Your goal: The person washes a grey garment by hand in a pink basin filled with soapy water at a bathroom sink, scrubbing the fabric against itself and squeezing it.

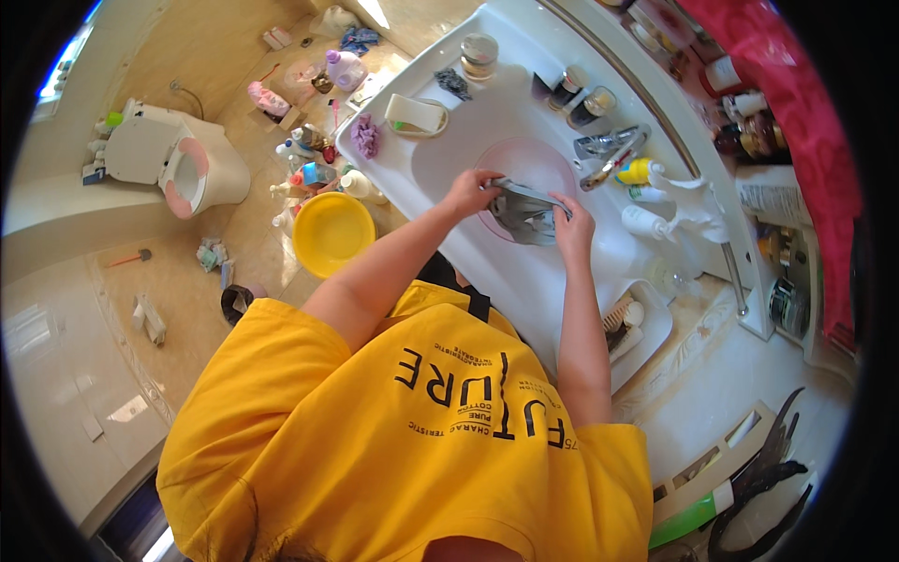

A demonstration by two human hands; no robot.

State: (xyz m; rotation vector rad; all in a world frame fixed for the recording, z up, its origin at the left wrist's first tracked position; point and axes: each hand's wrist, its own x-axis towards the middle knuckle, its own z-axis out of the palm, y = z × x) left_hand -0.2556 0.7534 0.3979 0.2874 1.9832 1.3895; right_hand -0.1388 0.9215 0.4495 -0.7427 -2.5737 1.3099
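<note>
Over the white sink, a small grey cloth garment [526, 217] is stretched between my two hands by its banded upper edge. My left hand [471, 194] pinches one end of that edge. The other end is gripped in my right hand [573, 228]. Below the garment, a pale pink translucent basin [548, 155] sits in the sink bowl; the garment hides part of it. The faucet [613, 150] rises just to the right of the basin. I cannot make out whether the garment touches the basin.
On the sink top [440, 173] are a soap dish [416, 116], a purple mesh sponge [365, 137], a glass jar [478, 56] and several bottles. A brush [620, 315] lies at the right corner. A yellow basin [333, 234] stands on the floor, left, near a toilet [201, 169].
</note>
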